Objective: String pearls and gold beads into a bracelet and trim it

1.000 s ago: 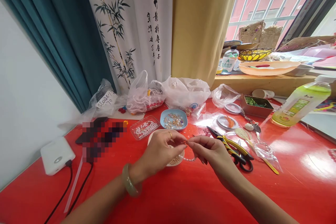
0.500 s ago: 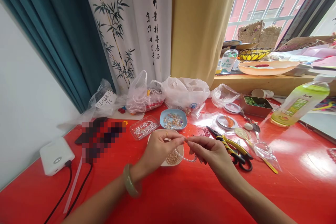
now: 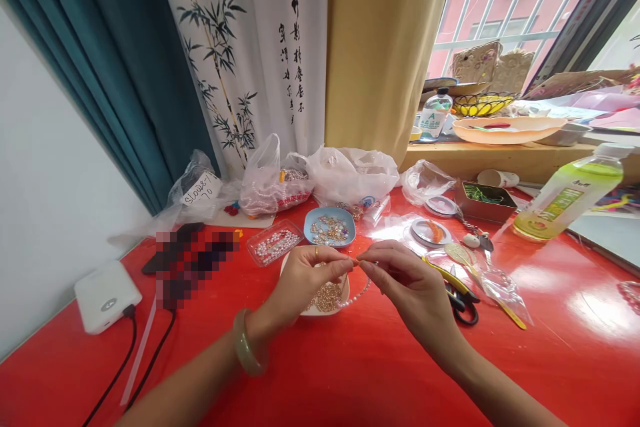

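Note:
My left hand (image 3: 309,283), with a ring and a green bangle, is closed in a pinch over the white bowl of gold beads (image 3: 327,298). Its thumb and forefinger meet the fingertips of my right hand (image 3: 415,280), also closed in a pinch. A string of small pearly beads (image 3: 361,295) hangs in a loop from the fingers, over the bowl's right side. The exact end held between the fingertips is too small to see. Just right of my right hand lie yellow-and-black pliers (image 3: 457,280), their jaws hidden behind it, and black-handled scissors (image 3: 465,312).
Behind the hands stand a blue dish of beads (image 3: 309,232) and a clear tray of pearl beads (image 3: 254,255). Plastic bags (image 3: 353,177) line the back. Wire spools (image 3: 431,232), a tin (image 3: 487,203) and a bottle (image 3: 573,193) stand right; a white power bank (image 3: 107,297) lies left.
My right hand has turned and lifted slightly, now covering the pliers' jaws. The bead string's loop has shifted a little, showing more clearly between the hands. My left hand has barely moved.

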